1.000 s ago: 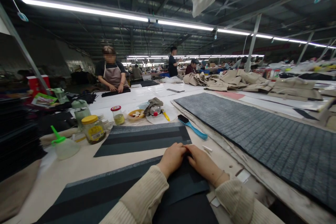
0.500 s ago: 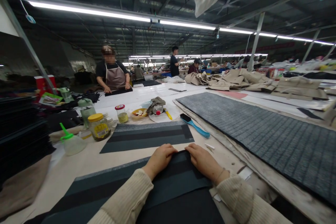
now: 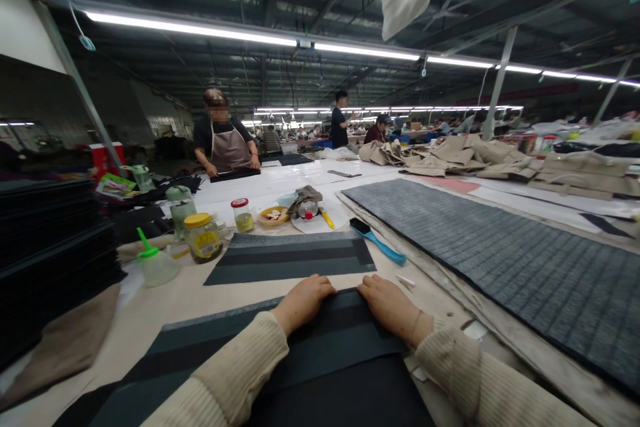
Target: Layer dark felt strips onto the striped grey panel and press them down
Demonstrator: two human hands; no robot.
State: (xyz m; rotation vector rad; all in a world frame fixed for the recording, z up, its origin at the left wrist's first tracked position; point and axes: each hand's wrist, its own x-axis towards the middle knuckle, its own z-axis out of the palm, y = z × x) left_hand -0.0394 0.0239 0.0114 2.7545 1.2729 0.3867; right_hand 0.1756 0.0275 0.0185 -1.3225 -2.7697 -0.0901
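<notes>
Head view: left hand [image 3: 304, 301] and right hand [image 3: 393, 308], fingers bent, each closed on the far edge of a dark panel [image 3: 345, 340] lying directly before the wearer on the table [image 3: 140, 310]. Leftward, a yellow-lidded jar [image 3: 203, 239] bears a yellow label [image 3: 206, 244], its lettering too small to read.

Both hands [image 3: 306, 301] hold a dark panel [image 3: 345, 333] along its edge.

I'm making out no words; the yellow label [image 3: 206, 245] on the jar [image 3: 203, 239] is carrying print too small to read.
</notes>
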